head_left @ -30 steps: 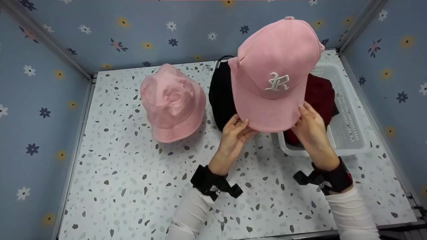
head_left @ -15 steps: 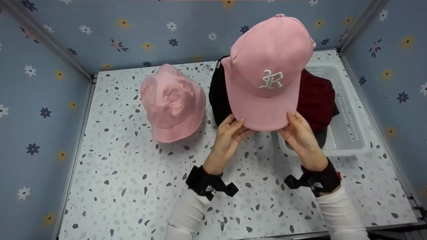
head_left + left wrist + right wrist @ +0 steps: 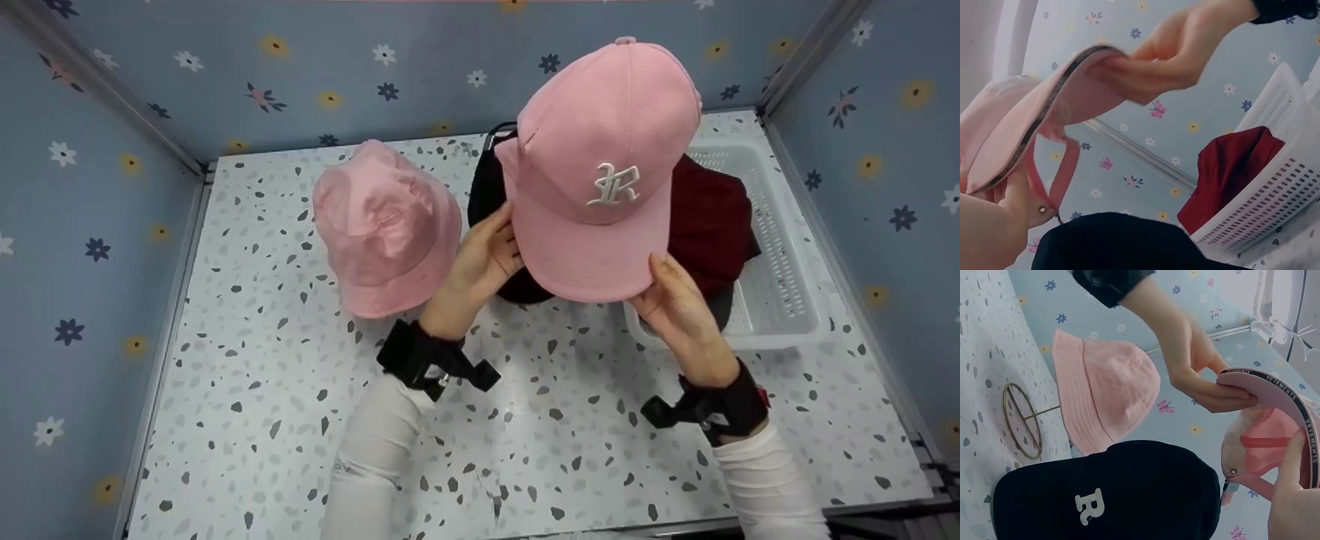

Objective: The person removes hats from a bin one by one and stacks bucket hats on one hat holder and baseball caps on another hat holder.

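Note:
A pink baseball cap (image 3: 611, 142) with a white embroidered letter hangs raised, its brim toward me. My left hand (image 3: 480, 259) holds the brim's left side, and the right wrist view has its fingers under the edge. At the front right corner of the brim, my right hand (image 3: 675, 307) pinches with the thumb on top. Behind and below the cap is a black cap (image 3: 1112, 495) with a white letter R, mostly covered in the head view. The raised cap's back strap (image 3: 1065, 174) shows in the left wrist view.
To the left, a pink bucket hat (image 3: 386, 225) sits on a wire stand (image 3: 1023, 422) with a ring base. A white basket (image 3: 780, 330) at the right holds a dark red cap (image 3: 709, 225) and a dark grey one. Patterned walls (image 3: 322, 67) surround the speckled table (image 3: 247, 420).
The pink cap has shifted a little left, with my right hand following. My left hand has slid from the brim's front left corner up along its left side.

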The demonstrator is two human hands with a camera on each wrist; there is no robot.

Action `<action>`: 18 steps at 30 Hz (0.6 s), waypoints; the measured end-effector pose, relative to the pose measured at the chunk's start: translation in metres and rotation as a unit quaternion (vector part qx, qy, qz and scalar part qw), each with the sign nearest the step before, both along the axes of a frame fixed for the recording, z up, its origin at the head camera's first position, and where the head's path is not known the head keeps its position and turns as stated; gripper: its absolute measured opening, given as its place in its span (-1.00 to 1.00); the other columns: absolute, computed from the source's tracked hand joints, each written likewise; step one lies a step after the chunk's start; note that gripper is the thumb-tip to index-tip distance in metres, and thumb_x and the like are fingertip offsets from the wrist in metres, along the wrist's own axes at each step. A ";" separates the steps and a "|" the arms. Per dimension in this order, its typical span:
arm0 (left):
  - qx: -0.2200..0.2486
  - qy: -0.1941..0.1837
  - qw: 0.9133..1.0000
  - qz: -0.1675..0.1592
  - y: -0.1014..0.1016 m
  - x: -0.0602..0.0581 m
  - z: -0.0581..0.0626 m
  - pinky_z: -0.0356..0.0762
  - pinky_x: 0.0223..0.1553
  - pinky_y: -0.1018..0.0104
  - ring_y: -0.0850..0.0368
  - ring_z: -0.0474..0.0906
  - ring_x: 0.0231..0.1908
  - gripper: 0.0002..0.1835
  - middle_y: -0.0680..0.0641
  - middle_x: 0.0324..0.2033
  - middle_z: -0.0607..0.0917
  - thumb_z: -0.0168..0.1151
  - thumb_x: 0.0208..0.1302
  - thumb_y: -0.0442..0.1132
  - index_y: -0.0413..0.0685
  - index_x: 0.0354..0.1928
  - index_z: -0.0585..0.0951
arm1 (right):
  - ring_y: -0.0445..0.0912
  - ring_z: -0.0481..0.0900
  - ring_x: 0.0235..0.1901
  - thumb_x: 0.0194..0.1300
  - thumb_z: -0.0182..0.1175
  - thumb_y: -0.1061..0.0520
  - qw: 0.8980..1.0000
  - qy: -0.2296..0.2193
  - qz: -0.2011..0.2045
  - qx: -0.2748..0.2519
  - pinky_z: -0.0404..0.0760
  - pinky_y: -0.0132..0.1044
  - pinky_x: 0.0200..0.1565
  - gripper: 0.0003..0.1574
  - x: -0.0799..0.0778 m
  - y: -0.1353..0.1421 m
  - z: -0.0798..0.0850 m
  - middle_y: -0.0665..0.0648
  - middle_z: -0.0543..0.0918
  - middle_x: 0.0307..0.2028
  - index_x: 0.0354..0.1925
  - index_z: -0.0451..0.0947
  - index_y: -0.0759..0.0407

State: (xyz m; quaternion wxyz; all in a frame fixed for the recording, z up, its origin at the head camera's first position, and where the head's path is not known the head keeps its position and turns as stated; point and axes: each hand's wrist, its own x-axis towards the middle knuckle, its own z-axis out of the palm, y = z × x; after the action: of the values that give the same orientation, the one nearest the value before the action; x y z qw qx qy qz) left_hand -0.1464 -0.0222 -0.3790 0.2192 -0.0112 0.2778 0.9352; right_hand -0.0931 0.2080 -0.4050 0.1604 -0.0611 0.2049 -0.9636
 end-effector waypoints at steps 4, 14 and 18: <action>0.022 -0.040 0.998 -0.041 -0.007 -0.017 0.008 0.50 -0.45 0.35 0.14 0.53 -0.43 -0.54 -0.07 -0.41 0.58 -0.26 0.38 -0.01 -0.16 -0.28 0.57 | -0.02 0.55 -0.24 0.37 -0.22 0.24 1.000 -0.001 0.008 -0.002 0.51 -0.20 -0.14 -0.71 0.001 0.001 -0.001 0.22 0.56 -0.24 -0.11 0.40 0.32; 0.012 -0.105 0.992 -0.071 -0.014 -0.040 0.018 0.45 -0.50 0.33 0.12 0.50 -0.52 -0.49 -0.09 -0.53 0.59 -0.17 0.33 0.05 -0.18 -0.46 0.60 | -0.03 0.56 -0.27 0.35 -0.19 0.27 1.000 0.000 0.008 0.009 0.51 -0.20 -0.13 -0.72 0.003 0.003 -0.005 0.22 0.57 -0.25 -0.10 0.41 0.33; 0.017 -0.117 0.990 -0.075 -0.015 -0.046 0.021 0.43 -0.50 0.34 0.13 0.49 -0.53 -0.51 -0.08 -0.57 0.59 -0.13 0.33 0.01 -0.18 -0.54 0.61 | -0.04 0.55 -0.28 0.35 -0.20 0.27 1.000 0.005 0.016 0.012 0.51 -0.21 -0.15 -0.73 0.004 0.004 -0.006 0.22 0.58 -0.27 -0.11 0.41 0.32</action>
State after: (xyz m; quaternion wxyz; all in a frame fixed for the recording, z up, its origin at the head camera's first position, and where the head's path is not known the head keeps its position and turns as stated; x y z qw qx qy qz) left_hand -0.1929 -0.0376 -0.3576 0.3197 -0.0956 0.2347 0.9130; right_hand -0.0889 0.2117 -0.4111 0.1750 -0.0674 0.2161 -0.9582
